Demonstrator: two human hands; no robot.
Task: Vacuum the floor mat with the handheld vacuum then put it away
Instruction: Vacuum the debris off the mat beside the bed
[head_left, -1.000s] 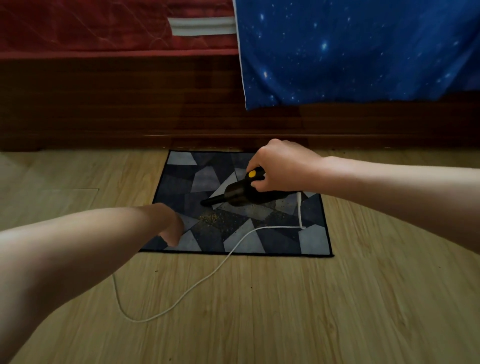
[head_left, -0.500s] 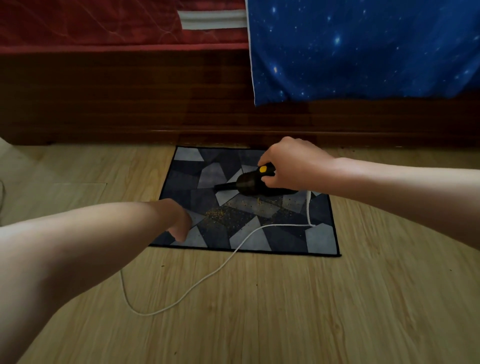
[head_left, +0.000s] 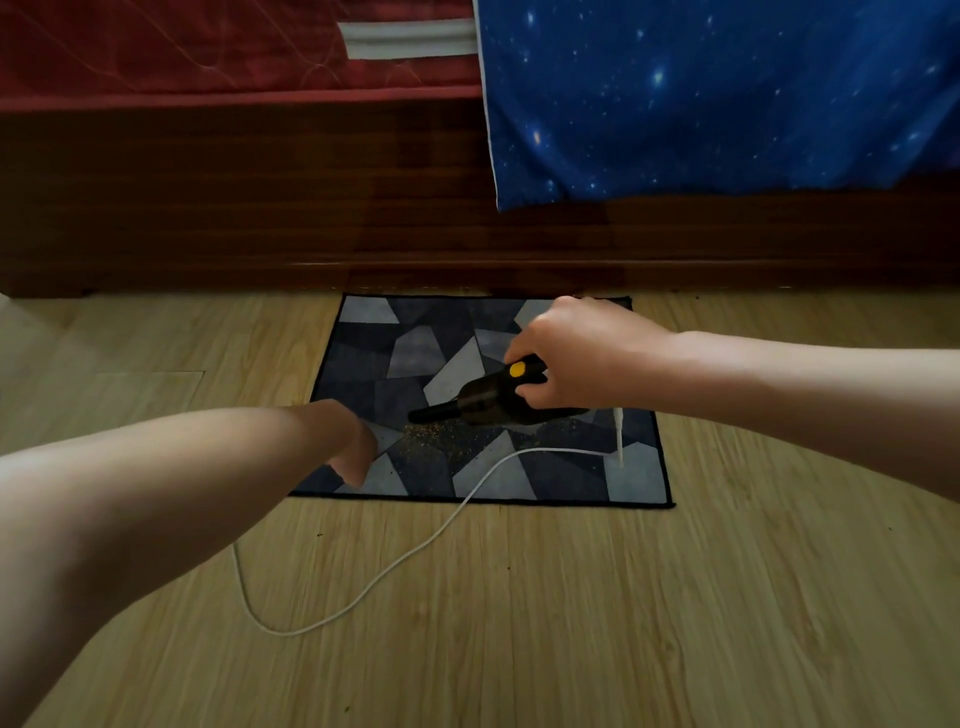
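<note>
White cord (head_left: 283, 634) loops across the floor. Left hand (head_left: 353, 452) rests on the floor mat (head_left: 363, 312) near edge; finger position cannot be determined. Right hand (head_left: 587, 358) grips the handheld vacuum (head_left: 488, 400) above mat centre. Long axis runs left-right, nozzle pointing left over crumbs (head_left: 441, 436).

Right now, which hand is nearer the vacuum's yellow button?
Right. The right hand grips the vacuum just beside the yellow button; the left hand sits at the mat's near-left corner, apart.
</note>
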